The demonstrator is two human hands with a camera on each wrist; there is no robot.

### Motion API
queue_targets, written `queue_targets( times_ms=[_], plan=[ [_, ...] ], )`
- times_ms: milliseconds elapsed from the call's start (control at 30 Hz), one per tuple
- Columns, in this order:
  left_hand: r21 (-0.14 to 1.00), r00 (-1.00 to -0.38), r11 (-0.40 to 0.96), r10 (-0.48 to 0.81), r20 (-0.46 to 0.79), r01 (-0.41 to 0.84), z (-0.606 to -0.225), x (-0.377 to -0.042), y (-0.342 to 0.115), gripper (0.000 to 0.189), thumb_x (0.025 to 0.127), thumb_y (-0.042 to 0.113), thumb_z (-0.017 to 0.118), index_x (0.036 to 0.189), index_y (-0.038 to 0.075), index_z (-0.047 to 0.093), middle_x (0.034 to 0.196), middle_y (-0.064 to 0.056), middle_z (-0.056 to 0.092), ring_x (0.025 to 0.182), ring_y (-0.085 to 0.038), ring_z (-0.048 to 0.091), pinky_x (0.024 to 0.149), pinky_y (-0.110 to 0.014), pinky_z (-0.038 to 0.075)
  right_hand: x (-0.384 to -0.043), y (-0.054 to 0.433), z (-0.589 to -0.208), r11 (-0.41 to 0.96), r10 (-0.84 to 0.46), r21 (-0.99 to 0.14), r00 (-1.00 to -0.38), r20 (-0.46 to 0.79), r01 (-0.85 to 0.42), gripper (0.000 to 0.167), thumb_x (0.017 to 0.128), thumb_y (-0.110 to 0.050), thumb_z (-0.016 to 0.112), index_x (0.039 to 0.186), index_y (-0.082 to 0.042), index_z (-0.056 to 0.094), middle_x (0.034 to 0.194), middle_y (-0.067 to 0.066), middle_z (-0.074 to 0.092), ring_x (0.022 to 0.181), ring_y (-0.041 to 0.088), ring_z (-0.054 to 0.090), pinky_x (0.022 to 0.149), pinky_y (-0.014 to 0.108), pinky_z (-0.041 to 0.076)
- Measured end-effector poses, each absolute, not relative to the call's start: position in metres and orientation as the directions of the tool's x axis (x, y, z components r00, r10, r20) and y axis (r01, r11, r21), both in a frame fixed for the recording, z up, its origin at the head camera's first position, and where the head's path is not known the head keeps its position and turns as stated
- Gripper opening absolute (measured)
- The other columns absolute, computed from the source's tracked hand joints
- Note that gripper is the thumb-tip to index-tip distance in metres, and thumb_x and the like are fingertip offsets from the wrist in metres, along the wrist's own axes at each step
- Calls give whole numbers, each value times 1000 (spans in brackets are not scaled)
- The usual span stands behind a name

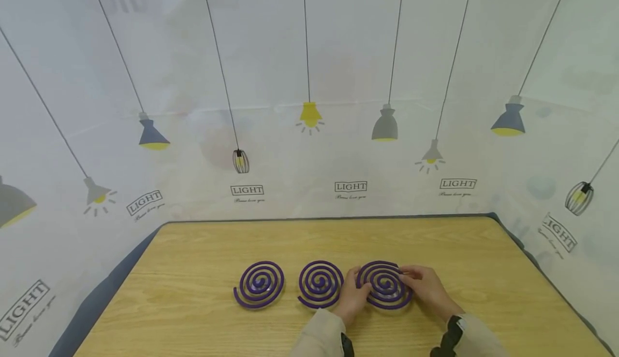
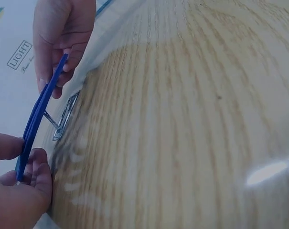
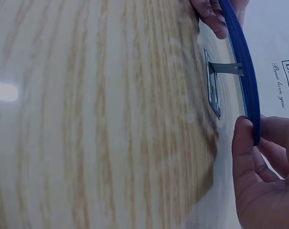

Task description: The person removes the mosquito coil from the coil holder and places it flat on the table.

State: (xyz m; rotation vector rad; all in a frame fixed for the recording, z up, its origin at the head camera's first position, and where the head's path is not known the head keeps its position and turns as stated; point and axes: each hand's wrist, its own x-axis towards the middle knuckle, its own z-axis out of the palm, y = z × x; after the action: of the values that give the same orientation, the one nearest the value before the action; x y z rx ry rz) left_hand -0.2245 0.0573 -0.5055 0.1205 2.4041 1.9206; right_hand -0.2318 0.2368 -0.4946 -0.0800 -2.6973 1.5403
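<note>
Three dark purple mosquito coils lie in a row across the table: a left coil [image 1: 259, 283], a middle coil [image 1: 320, 283] and a right coil [image 1: 385, 281]. The left hand [image 1: 354, 296] pinches the near-left edge of the right coil between thumb and fingers. On its opposite edge, the right hand [image 1: 429, 287] has the same kind of pinch. Seen edge-on in the right wrist view, this coil [image 3: 250, 83] sits raised on a small metal stand [image 3: 212, 86], whose upright prong reaches the coil's underside. In the left wrist view the coil [image 2: 37, 117] stands between both hands.
The wood-grain table [image 1: 193, 249] has a dark border along its back and sides. Behind it hangs a pale backdrop [image 1: 271, 77] printed with lamps and the word LIGHT. Light sleeves with dark wrist bands [image 1: 453, 333] cover the forearms near the front.
</note>
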Motion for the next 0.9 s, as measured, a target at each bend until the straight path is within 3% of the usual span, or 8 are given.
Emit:
queue_targets(
  times_ms=[133, 333, 467, 900],
  plan=[
    [976, -998, 215, 61, 22, 34, -506, -224, 59, 42, 81, 2, 57, 121, -5, 43, 115, -21, 51, 106, -33, 49, 91, -42, 39, -233, 237, -495, 520, 61, -854, -998, 14, 19, 25, 83, -4, 58, 102, 13, 58, 88, 19, 63, 79, 24, 60, 68, 31, 51],
    [993, -999, 118, 47, 15, 20, -508, -223, 59, 43, 78, -1, 60, 118, -6, 44, 101, -16, 57, 90, -23, 55, 75, -31, 48, -233, 237, -494, 506, 71, -862, -997, 1, 35, 24, 82, -3, 57, 102, 11, 59, 89, 18, 63, 79, 22, 60, 68, 29, 50],
    [995, -999, 95, 35, 2, 6, -509, -222, 60, 43, 78, -1, 61, 118, -5, 45, 93, -12, 57, 82, -17, 55, 70, -27, 48, -231, 237, -493, 510, 69, -859, -998, 0, 36, 24, 83, -3, 56, 102, 11, 59, 92, 20, 63, 82, 24, 60, 71, 31, 50],
    [996, -999, 88, 24, -31, -28, -504, -219, 61, 45, 78, 0, 61, 121, -2, 45, 91, -10, 56, 78, -15, 55, 69, -27, 48, -232, 241, -497, 520, 57, -854, -998, 24, 10, 25, 84, -7, 57, 102, 10, 59, 93, 20, 63, 85, 26, 60, 72, 33, 50]
  ],
)
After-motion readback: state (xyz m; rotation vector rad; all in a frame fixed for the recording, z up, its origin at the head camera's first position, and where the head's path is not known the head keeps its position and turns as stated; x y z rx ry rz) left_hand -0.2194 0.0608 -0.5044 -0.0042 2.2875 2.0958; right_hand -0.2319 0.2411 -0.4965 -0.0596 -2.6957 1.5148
